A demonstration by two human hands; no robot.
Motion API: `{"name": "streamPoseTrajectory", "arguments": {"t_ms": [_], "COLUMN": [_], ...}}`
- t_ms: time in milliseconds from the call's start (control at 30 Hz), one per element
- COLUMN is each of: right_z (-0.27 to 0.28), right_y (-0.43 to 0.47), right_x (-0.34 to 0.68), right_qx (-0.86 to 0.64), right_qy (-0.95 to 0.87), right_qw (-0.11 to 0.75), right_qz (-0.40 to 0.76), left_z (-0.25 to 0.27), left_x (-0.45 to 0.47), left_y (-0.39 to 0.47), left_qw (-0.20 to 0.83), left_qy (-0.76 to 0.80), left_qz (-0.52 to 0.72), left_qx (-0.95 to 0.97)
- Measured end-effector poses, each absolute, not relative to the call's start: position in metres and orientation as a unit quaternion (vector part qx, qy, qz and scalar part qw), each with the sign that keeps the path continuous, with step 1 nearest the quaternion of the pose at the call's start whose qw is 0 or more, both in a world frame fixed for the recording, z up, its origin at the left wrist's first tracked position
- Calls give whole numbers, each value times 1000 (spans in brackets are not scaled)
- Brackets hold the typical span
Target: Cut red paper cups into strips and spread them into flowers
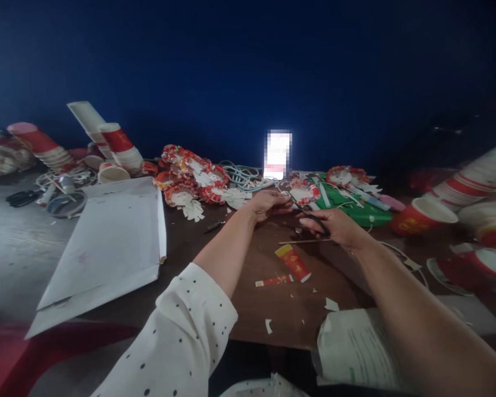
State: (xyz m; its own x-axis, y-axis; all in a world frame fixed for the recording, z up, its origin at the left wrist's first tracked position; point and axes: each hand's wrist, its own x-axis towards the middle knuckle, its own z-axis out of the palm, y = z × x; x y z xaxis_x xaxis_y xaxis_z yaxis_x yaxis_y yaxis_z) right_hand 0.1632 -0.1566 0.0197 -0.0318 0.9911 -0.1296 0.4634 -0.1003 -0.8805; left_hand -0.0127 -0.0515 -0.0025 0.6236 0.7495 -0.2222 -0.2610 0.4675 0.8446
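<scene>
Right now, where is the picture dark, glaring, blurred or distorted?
Head view: blue backdrop dim, lit screen glaring and pixelated; head view: stacked cups at the right edge smeared and stretched, scissors in the right hand clearer.

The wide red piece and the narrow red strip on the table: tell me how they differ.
The wide piece is broader than the narrow strip. The wide piece has a yellow upper end, the narrow strip a pale left tip. The wide piece slants down to the right; the narrow strip lies nearly level. Both are mainly red and lie on the brown table.
</scene>
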Motion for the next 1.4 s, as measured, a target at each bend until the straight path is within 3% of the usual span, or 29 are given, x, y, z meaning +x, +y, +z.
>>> {"name": "streamPoseTrajectory", "arguments": {"t_ms": [667, 1033, 1400], "right_z": [15, 13, 8], "right_y": [-155, -156, -153], "right_x": [159, 157, 161], "right_qx": [-631, -641, -635], "right_qy": [-574, -611, -589], "right_qw": [325, 315, 326], "right_qz": [407, 342, 380], "left_z": [-1, -1, -6], "left_x": [-6, -4, -5], "left_y": [-55, -55, -48], "left_qw": [789, 784, 788], "left_qy": [303, 319, 317], "left_qz": [320, 346, 359], "left_qx": [428, 405, 386]}}
